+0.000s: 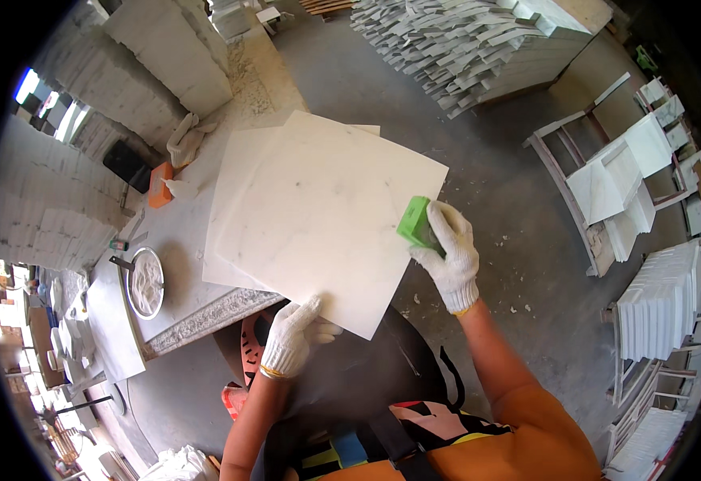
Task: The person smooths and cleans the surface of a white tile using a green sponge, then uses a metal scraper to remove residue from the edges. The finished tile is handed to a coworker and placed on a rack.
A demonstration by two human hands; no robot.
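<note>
"Orange sleeve (555, 441), between 4 and 5 o'clock, is nearest the camera. What are the 2 hands doing?"

"Both are gripping. At 7 o'clock the left hand (290, 341) pinches the near edge of a white slab (326, 200), thumb on top and the other fingers curled at the edge; how far they reach beneath is hidden. At 3 o'clock the right hand (451, 256) grasps a green block (414, 223)."

"Where does the slab lie?"

"Mid-view, towards 11 o'clock, askew on top of a lower slab (244, 160). Its 3 o'clock side and its near corner, at 6 o'clock, jut past the surface (184, 284)."

"And the block?"

"Right at the slab's edge on the 3 o'clock side."

"So which step is it?"

"Smoothing that edge, I'd judge. How much is finished, I can't tell."

"What does the next move call for?"

"Probably a firm hold from the left hand, since the slab overhangs, and even strokes of the block along the edge, between 2 and 6 o'clock. Pressing too hard could chip the corner or tip the slab."

"Anything close by?"

"Near 9 o'clock, a metal bowl (132, 303) of white stuff; between 9 and 10, an orange box (160, 186)."
</note>
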